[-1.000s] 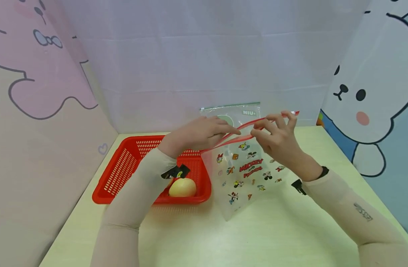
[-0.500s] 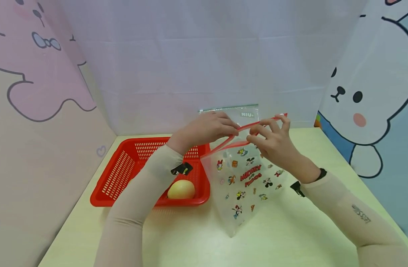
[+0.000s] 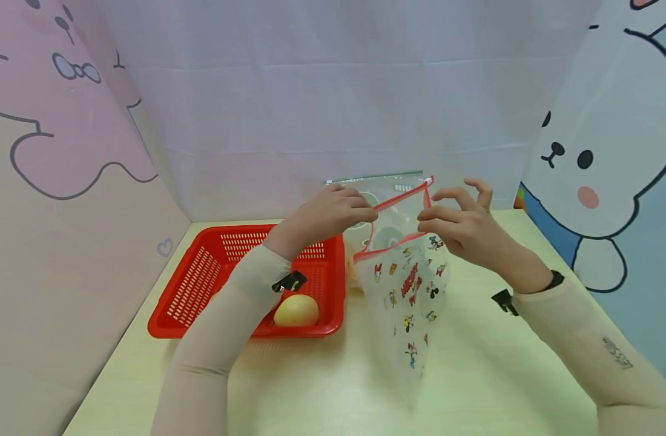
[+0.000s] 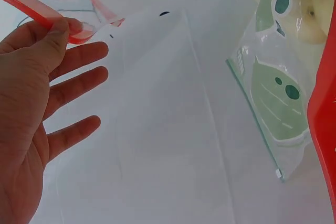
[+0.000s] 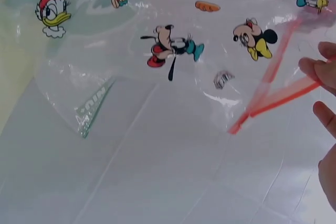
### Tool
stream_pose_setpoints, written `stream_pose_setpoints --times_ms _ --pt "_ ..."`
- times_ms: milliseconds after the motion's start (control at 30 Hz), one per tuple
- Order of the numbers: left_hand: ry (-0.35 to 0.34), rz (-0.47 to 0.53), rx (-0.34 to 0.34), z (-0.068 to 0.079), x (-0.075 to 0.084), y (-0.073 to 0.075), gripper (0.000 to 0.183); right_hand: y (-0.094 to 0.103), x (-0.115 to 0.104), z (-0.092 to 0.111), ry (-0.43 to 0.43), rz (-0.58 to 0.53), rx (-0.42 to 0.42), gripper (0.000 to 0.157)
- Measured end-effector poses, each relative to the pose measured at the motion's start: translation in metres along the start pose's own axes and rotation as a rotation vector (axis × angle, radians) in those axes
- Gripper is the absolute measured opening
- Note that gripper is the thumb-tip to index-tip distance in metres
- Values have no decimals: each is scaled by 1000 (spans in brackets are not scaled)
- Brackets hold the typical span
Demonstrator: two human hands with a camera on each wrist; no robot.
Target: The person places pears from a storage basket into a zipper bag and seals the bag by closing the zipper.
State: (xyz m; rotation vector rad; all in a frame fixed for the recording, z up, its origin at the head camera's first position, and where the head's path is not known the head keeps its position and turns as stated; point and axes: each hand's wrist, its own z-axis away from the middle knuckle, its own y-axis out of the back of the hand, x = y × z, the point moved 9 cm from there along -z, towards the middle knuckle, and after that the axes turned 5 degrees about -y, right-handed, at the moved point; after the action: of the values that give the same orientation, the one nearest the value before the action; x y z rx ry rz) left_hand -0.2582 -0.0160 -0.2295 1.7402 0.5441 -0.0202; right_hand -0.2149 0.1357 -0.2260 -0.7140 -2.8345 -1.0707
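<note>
Between my two hands hangs a clear zip bag (image 3: pixel 409 284) printed with cartoon characters, its red-edged mouth spread apart. My left hand (image 3: pixel 333 212) pinches the red rim (image 4: pixel 79 36) between thumb and forefinger, the other fingers held out straight. On the opposite side my right hand (image 3: pixel 469 227) pinches the rim (image 5: pixel 294 95) with thumb and fingertips, two fingers raised. I see nothing inside the printed bag. Behind it stands another clear zip bag (image 4: pixel 278 103) with a green zip and leaf print, holding round pale yellow fruit (image 4: pixel 307 17).
A red plastic basket (image 3: pixel 335 287) stands at the left, partly hidden by my left forearm. In its front corner lies a round pale yellow fruit (image 3: pixel 296 310). White cloth (image 3: pixel 311 109) hangs behind the pale table (image 3: pixel 311 387).
The printed bag has turned partly sideways and its mouth has spread wider. My right hand dipped slightly left, then moved right. My left hand has shifted a little left.
</note>
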Motion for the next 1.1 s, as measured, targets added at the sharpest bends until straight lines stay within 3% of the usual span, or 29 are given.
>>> stream_pose_setpoints --times_ms 100,500,667,933,1100 --pt "6 -10 41 9 -2 -1 25 11 1 -1 34 -25 22 31" --pt "41 -136 191 43 -4 3 22 43 22 11 43 31 9 36" --pt "47 -133 243 52 0 4 24 56 18 9 62 -26 105 36" --pt "56 -149 264 61 7 -4 24 72 -1 3 95 -215 368 50" --pt "80 -147 289 69 10 -10 28 73 0 9 91 -201 361 50"
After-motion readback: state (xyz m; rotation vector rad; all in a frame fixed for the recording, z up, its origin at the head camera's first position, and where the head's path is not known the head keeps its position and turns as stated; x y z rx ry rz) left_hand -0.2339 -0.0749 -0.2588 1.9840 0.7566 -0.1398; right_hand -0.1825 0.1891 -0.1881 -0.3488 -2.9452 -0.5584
